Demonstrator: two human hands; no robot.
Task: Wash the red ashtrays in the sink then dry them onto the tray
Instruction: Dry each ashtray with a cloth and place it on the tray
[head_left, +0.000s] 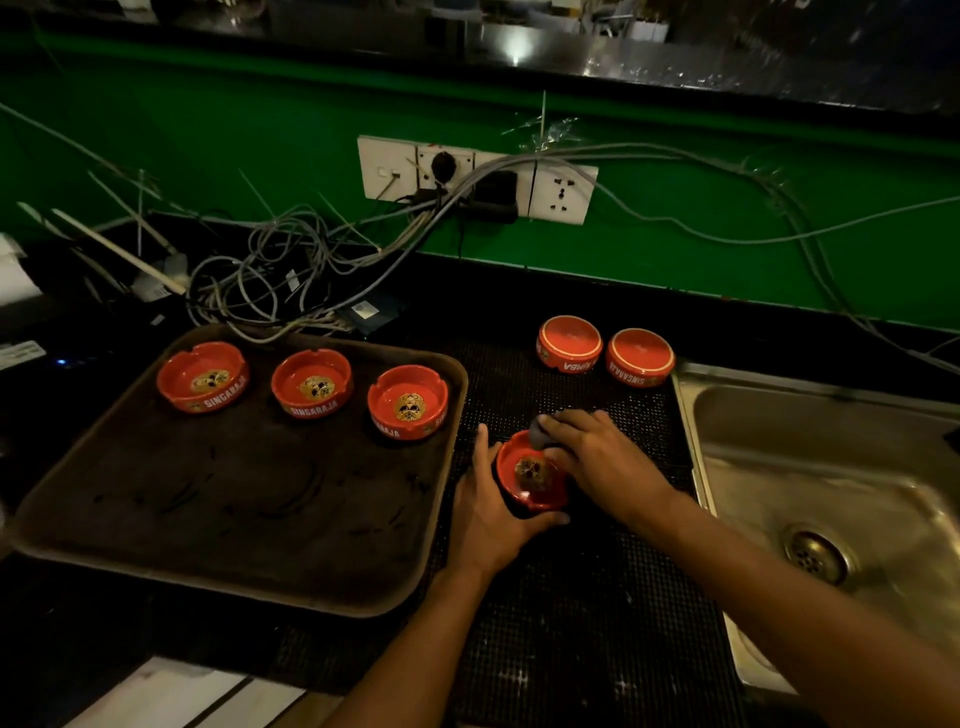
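three on tray (104, 483): upright red ashtrays (314, 383)
left hand (491, 512): grasping ashtray on mat (532, 475)
right hand (597, 457): fingers clutching cloth (543, 434) inside it

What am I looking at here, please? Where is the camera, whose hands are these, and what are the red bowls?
There is no machine: a person wears one camera on the head, looking down at their own hands. The red bowls are ashtrays. The left hand grips one ashtray on the black mat, while the right hand wipes it with a dark cloth. Three ashtrays stand upright on the brown tray. Two more lie upside down on the mat beside the steel sink.
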